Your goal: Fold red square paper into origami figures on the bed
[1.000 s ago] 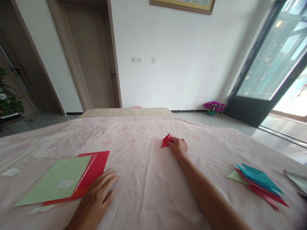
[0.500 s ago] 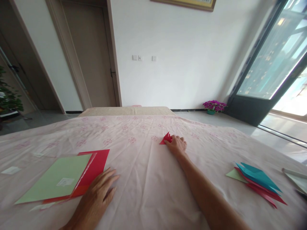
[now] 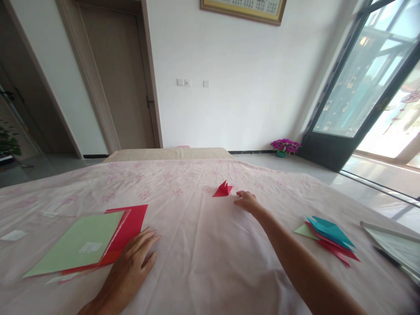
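Observation:
A small red folded-paper figure (image 3: 223, 189) with pointed tips stands on the pink cloth toward the far side. My right hand (image 3: 246, 201) is just to its right, apart from it, with fingers loosely spread and nothing held. My left hand (image 3: 134, 260) lies flat with its fingers extended, at the right edge of a stack of paper. In that stack, a light green sheet (image 3: 78, 234) with a small white label lies over red paper (image 3: 139, 216). Clear wrapping shows along the stack's edge.
Folded papers in blue (image 3: 331, 230), red and pale green lie in a pile at the right. Beyond them is a pale framed board (image 3: 393, 240) with a dark pen-like object (image 3: 387, 255). A white scrap (image 3: 15, 235) rests far left on the flowered tablecloth (image 3: 183, 227).
My right hand has let go of the red folded-paper figure and drawn away to the right. My left hand stays in place. The view has shifted slightly right.

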Available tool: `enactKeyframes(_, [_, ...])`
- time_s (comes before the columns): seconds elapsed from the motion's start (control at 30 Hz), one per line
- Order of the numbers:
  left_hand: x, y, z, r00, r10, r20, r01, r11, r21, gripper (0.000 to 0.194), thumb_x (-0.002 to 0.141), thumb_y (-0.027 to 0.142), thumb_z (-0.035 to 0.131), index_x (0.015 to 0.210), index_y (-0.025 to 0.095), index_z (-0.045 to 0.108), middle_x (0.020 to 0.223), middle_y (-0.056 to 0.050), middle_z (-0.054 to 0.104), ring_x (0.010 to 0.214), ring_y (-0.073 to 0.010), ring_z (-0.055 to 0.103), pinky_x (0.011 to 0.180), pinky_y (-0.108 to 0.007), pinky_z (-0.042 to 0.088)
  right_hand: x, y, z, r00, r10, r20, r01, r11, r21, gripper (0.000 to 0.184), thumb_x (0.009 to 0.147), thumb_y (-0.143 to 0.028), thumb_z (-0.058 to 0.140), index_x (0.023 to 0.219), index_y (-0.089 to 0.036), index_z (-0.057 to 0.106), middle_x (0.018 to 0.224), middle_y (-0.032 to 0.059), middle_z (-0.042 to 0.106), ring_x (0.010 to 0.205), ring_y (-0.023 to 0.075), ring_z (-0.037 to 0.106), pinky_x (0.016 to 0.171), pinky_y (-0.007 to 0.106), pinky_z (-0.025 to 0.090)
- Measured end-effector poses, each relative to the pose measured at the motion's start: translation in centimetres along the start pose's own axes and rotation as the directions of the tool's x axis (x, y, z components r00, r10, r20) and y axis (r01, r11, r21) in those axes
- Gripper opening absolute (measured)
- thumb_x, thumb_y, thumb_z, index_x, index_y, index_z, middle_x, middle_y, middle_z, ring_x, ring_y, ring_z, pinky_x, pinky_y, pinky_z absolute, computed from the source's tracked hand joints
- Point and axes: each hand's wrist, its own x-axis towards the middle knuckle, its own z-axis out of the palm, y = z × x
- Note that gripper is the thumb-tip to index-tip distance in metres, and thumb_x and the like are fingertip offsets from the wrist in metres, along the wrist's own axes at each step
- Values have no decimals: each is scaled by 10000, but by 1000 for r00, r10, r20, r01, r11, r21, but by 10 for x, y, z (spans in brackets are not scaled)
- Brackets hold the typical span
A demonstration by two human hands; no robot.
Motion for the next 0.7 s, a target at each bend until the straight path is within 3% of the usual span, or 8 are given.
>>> enactKeyframes(0.17, [-3,-1,4,998,68,-14,-69,998,-7,322,902,324,501,1190,239,616,1242,-64,634,1188,-247,574,1003,-410,498,-64,1,-6,991,-128,50,131,989,-67,338,924,-351,558,1218,-184,551,1242,90,562,1042,217,588,874,435,507])
enactKeyframes(0.27, [-3,4,2,989,144,31,-143,989,-43,346,914,345,497,1233,250,593,1271,-50,618,1172,-225,585,1001,-366,497,-106,-6,0,983,-166,74,172,982,-84,520,944,-516,424,1386,-241,445,1435,123,439,1301,293,404,1028,466,364])
enactKeyframes(0.37, [0,11,-5,955,260,142,-251,965,-80,382,919,378,506,1289,293,554,1307,-12,600,1180,-202,577,1010,-341,482,-136,-13,12,982,-172,80,180,978,-108,612,948,-566,324,1473,-251,325,1560,81,255,1426,284,196,1127,449,181])
enactKeyframes(0.47, [0,18,-12,914,327,239,-321,945,-66,451,936,398,479,1381,333,455,1404,3,518,1264,-206,504,1055,-371,434,-150,-16,21,988,-147,40,151,979,-136,617,966,-554,222,1499,-246,264,1587,52,172,1451,257,107,1151,438,56])
enactKeyframes(0.7, [-36,34,-36,862,383,332,-406,914,-2,589,958,428,421,1494,364,184,1569,-16,249,1413,-256,288,1132,-455,293,-148,-18,24,988,-153,-33,145,974,-175,591,962,-534,255,1474,-246,324,1559,67,263,1430,249,186,1139,432,94])
